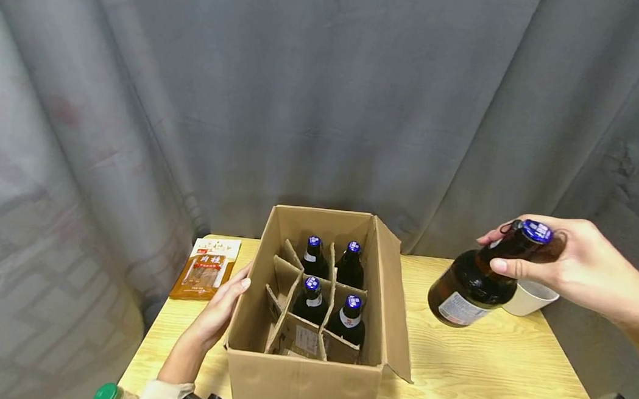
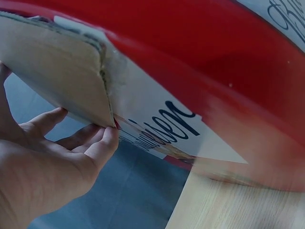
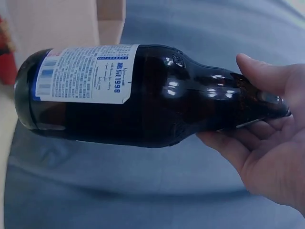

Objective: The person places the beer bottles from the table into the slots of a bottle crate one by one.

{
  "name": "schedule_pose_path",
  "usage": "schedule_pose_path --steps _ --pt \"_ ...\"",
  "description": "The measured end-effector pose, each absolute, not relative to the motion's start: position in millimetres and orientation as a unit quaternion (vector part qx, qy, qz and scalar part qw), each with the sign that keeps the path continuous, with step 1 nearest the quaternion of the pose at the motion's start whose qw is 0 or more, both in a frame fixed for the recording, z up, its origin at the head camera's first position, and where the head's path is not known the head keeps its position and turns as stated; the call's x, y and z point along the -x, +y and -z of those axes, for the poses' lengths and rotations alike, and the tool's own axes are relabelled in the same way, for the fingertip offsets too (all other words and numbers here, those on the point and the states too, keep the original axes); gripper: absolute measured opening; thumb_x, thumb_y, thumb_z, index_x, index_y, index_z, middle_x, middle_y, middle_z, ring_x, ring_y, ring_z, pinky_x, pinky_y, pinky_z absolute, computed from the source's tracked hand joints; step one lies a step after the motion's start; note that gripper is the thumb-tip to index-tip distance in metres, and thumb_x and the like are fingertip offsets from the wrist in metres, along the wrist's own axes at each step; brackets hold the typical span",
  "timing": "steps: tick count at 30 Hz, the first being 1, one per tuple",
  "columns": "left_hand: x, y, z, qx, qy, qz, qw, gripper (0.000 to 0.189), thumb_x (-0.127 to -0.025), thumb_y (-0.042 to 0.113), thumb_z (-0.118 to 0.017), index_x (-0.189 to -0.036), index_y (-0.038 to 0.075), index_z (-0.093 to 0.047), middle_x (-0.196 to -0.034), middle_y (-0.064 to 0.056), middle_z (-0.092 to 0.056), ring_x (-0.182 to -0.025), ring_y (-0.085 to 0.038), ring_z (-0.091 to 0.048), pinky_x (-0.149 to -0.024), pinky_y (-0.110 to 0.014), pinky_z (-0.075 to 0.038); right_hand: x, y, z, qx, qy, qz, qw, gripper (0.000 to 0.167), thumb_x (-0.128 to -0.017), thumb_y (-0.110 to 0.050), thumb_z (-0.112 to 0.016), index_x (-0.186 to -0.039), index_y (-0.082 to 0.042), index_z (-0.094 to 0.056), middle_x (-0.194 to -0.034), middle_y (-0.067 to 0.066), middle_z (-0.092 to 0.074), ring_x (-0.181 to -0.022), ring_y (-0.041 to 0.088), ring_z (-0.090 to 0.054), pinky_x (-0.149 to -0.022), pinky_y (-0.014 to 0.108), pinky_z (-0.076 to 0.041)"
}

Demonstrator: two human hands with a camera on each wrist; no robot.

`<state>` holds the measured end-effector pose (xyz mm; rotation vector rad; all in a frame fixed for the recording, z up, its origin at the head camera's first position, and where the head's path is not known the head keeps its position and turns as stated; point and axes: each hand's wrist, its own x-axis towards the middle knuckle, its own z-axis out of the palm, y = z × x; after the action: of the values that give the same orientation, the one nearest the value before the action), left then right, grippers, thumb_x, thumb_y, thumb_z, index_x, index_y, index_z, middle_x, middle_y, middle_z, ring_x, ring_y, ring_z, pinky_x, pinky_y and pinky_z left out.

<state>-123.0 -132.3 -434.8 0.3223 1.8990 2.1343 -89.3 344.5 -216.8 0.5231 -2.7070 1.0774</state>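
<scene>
In the head view, my right hand (image 1: 568,263) grips a dark brown beer bottle (image 1: 470,288) by its neck, tilted and held above the table's right side. The bottle has a blue cap and a white-and-blue back label (image 3: 88,74). My left hand (image 1: 219,309) lies along the left side of an open cardboard carton (image 1: 305,385). In the left wrist view, its fingertips (image 2: 109,136) touch the edge of a carton flap (image 2: 57,67). Inside the carton, several capped bottles (image 1: 313,300) stand upright between cardboard dividers (image 1: 284,277); the left compartments show no bottle.
A brown-and-white spice packet (image 1: 203,270) lies at the table's back left. Behind the held bottle stands a white bowl or cup (image 1: 530,298), partly hidden. A green-capped jar (image 1: 110,395) shows at bottom left. The carton's right flap (image 1: 395,302) leans outward over the wooden table (image 1: 506,376).
</scene>
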Motion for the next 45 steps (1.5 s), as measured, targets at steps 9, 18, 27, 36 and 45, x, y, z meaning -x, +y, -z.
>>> schedule_pose_path --steps 9,18,27,36,45 --pt "121 -132 434 -0.116 0.653 -0.735 0.143 0.067 -0.106 0.027 -0.038 -0.156 -0.006 -0.009 -0.164 -0.02 -0.006 -0.148 -0.031 0.0 -0.115 -0.028 -0.015 95 289 184 -0.241 -0.879 -0.41 0.037 0.026 -0.077 -0.005 -0.085 -0.099 -0.01 -0.074 -0.096 0.005 -0.075 -0.083 0.02 -0.072 -0.07 0.025 -0.056" --pt "123 -134 433 -0.119 0.645 -0.74 0.152 0.067 -0.106 0.029 -0.037 -0.157 -0.004 -0.007 -0.164 -0.021 -0.005 -0.147 -0.036 -0.004 -0.112 -0.027 -0.025 113 218 184 -0.332 -0.822 -0.463 -0.005 0.025 -0.075 -0.006 -0.087 -0.095 -0.004 -0.073 -0.093 0.003 -0.075 -0.079 0.022 -0.071 -0.068 0.031 -0.057" --pt "123 -128 433 -0.107 0.654 -0.735 0.14 0.066 -0.105 0.027 -0.038 -0.156 -0.005 -0.011 -0.164 -0.02 -0.008 -0.148 -0.032 -0.002 -0.118 -0.045 -0.007 122 167 207 -0.393 -0.785 -0.477 -0.045 0.025 -0.073 -0.007 -0.088 -0.093 -0.004 -0.072 -0.087 -0.002 -0.074 -0.075 0.014 -0.069 -0.068 0.033 -0.056" --pt "123 -122 435 -0.109 0.656 -0.731 0.15 0.066 -0.105 0.029 -0.038 -0.157 -0.002 -0.011 -0.164 -0.018 -0.008 -0.147 -0.034 -0.008 -0.116 -0.04 -0.018 118 148 240 -0.412 -0.783 -0.461 -0.073 0.026 -0.075 -0.014 -0.087 -0.094 -0.006 -0.071 -0.087 -0.006 -0.072 -0.081 0.008 -0.068 -0.078 0.029 -0.055" --pt "123 -114 436 -0.124 0.651 -0.737 0.133 0.065 -0.106 0.028 -0.038 -0.156 -0.004 -0.012 -0.164 -0.019 -0.007 -0.149 -0.036 0.004 -0.117 -0.056 0.003 115 142 284 -0.408 -0.794 -0.439 -0.1 0.028 -0.073 -0.012 -0.089 -0.094 -0.007 -0.071 -0.086 -0.009 -0.072 -0.082 0.002 -0.066 -0.077 0.024 -0.054"
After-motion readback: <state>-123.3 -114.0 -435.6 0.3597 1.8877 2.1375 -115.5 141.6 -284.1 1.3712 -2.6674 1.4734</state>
